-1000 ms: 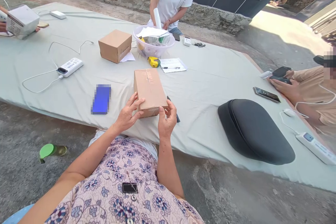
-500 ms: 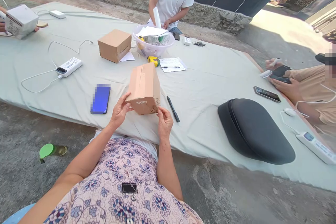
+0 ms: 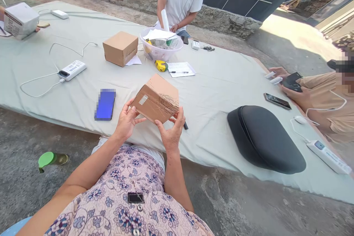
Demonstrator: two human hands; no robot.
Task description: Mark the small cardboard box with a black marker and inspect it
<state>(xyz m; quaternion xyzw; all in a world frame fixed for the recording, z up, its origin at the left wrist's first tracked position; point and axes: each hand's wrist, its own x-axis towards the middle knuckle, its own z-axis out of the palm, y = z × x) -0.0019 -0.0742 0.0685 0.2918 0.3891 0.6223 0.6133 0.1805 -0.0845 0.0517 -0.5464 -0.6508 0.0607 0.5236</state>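
Cardboard box (image 3: 156, 97) sits tilted at frame centre, held above the table (image 3: 221, 81) edge, long axis running left to right: your left hand (image 3: 126, 121) grips its lower-left corner, your right hand (image 3: 171, 132) cradles the lower-right underside.

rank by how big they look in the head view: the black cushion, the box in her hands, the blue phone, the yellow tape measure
1. black cushion
2. held cardboard box, gripped by left hand and right hand; it is nearest the camera, so it may look bigger than it is
3. blue phone
4. yellow tape measure, farther off
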